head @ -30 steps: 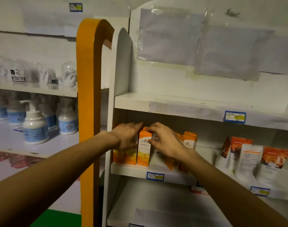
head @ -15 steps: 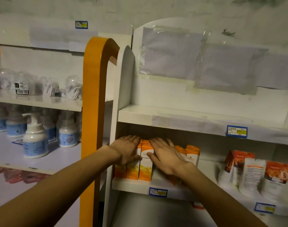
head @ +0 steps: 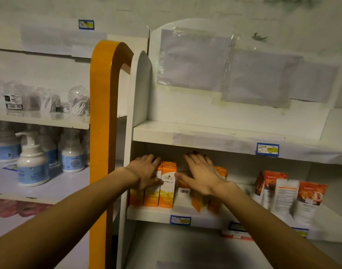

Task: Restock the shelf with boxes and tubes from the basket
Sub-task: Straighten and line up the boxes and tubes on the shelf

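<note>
Two flat hands, left hand (head: 144,172) and right hand (head: 200,174), press the upright orange-and-white cardboard boxes (head: 167,186) on the white shelf board (head: 152,213), fingers straight, gripping nothing; squaring the row, probably. Next: fetch more stock; basket unseen.

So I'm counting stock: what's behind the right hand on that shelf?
Orange boxes show past the right hand, with a barcoded white box below its thumb. How many boxes the hand hides is unclear.
</note>
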`<state>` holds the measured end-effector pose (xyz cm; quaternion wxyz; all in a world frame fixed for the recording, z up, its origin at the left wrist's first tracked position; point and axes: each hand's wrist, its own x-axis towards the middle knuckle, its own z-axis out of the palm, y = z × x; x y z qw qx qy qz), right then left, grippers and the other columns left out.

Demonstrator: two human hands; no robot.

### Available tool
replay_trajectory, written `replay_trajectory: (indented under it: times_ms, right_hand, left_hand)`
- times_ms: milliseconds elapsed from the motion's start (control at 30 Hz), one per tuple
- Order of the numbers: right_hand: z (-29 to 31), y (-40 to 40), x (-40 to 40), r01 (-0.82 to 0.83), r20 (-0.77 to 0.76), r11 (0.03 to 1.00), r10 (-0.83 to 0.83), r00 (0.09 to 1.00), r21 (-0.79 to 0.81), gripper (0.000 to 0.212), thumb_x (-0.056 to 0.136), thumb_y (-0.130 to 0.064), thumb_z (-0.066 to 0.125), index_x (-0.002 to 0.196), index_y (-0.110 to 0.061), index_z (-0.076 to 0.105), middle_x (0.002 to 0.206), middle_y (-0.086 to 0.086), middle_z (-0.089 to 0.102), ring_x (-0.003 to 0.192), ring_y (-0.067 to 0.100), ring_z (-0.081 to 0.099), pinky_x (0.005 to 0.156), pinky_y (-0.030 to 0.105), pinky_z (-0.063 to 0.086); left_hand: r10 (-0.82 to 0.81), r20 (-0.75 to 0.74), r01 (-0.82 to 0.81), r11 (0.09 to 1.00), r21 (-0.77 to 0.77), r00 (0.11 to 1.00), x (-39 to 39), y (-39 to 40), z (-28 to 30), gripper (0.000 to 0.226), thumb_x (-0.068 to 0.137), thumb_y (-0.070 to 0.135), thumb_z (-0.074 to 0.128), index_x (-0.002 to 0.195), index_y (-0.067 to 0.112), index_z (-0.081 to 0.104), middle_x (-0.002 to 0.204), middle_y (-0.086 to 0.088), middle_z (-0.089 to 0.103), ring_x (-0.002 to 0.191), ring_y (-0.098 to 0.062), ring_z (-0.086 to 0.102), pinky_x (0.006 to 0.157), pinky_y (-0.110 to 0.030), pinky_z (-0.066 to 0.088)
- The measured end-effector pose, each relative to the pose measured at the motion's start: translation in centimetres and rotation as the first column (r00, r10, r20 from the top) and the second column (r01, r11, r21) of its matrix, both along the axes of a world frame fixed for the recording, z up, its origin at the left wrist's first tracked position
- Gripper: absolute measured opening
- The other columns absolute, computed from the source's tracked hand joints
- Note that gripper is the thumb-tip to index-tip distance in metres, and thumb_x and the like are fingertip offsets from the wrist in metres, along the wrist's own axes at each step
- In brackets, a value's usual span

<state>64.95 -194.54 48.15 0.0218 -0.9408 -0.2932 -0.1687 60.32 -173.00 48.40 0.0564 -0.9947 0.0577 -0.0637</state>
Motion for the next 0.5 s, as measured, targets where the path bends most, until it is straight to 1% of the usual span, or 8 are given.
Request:
replay_trajectory:
  times_ms: [100, 200, 367, 500]
  right_hand:
    - [0.4, -2.5, 0.2, 0.038, 0.033, 0.999, -0.037, 0.999, -0.023, 0.077, 0.093, -0.067, 0.039, 0.154, -0.021, 0.027, 0.159, 0.004, 0.029, 0.148, 0.025, 0.021, 0.121, 0.043, 0.014]
    - [0.4, -3.8, 0.3, 0.061, 0.037, 0.997, -0.059, 0.998, -0.051, 0.074, 0.091, -0.067, 0.045, 0.147, -0.020, 0.037, 0.154, 0.004, 0.036, 0.146, 0.026, 0.025, 0.120, 0.043, 0.017]
    - [-0.1, -4.6, 0.2, 0.088, 0.042, 0.989, -0.084, 0.996, -0.115, 0.074, 0.088, -0.066, 0.048, 0.145, -0.020, 0.041, 0.155, 0.005, 0.035, 0.149, 0.028, 0.019, 0.122, 0.049, 0.010]
    - [-0.3, -4.7, -0.1, 0.089, 0.077, 0.988, -0.080, 0.994, -0.130, 0.064, 0.093, -0.056, 0.047, 0.147, -0.023, 0.040, 0.152, 0.006, 0.040, 0.149, 0.030, 0.019, 0.121, 0.052, 0.007]
  left_hand:
    - [-0.008, 0.005, 0.008, 1.000, -0.026, 1.000, -0.1, -0.2, 0.2, 0.094, 0.094, 0.067, 0.047, 0.162, 0.017, 0.004, 0.169, -0.008, 0.008, 0.155, -0.030, 0.010, 0.125, -0.043, 0.012]
    - [-0.059, 0.052, 0.059, 0.998, -0.002, 0.997, 0.0, -1.2, 0.6, 0.092, 0.095, 0.067, 0.044, 0.162, 0.016, 0.005, 0.169, -0.007, 0.007, 0.155, -0.028, 0.009, 0.125, -0.041, 0.009]
    - [-0.101, 0.076, 0.096, 0.993, 0.065, 0.992, 0.6, -3.1, 1.0, 0.087, 0.098, 0.063, 0.042, 0.161, 0.015, 0.006, 0.169, -0.008, 0.011, 0.155, -0.028, 0.011, 0.126, -0.042, 0.006]
    - [-0.075, 0.030, 0.073, 0.994, 0.076, 0.997, 0.9, -3.3, 0.4, 0.086, 0.098, 0.064, 0.038, 0.161, 0.016, 0.004, 0.169, -0.008, 0.008, 0.156, -0.028, 0.007, 0.126, -0.043, 0.004]
